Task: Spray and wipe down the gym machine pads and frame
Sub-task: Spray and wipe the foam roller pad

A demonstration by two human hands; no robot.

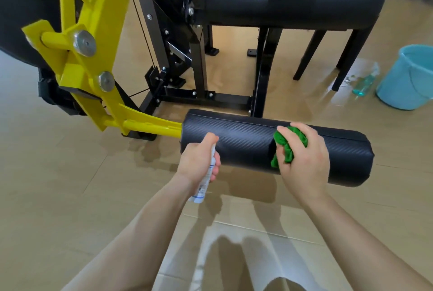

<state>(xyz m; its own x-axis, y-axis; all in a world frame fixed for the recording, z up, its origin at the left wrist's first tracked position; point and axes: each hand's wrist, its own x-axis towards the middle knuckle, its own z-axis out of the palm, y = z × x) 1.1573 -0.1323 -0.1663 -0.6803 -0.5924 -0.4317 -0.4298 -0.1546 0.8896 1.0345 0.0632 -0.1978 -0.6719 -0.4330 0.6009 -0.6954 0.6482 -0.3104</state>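
A black roller pad (246, 143) lies across the middle of the view on a yellow lever arm (93, 56). My left hand (199, 162) grips a white spray bottle (206, 180), its nozzle close to the pad's left part. My right hand (304, 159) presses a crumpled green cloth (287, 144) against the pad's front, right of its middle. A second, longer black pad (293, 7) sits higher, behind, on the black frame (199, 63).
A light blue bucket (407, 80) stands on the floor at the right edge, with a clear teal bottle (364, 83) lying beside it. Dark chair legs (309, 56) stand behind the upper pad. Black frame feet and bars cross the tan tiled floor (58, 185).
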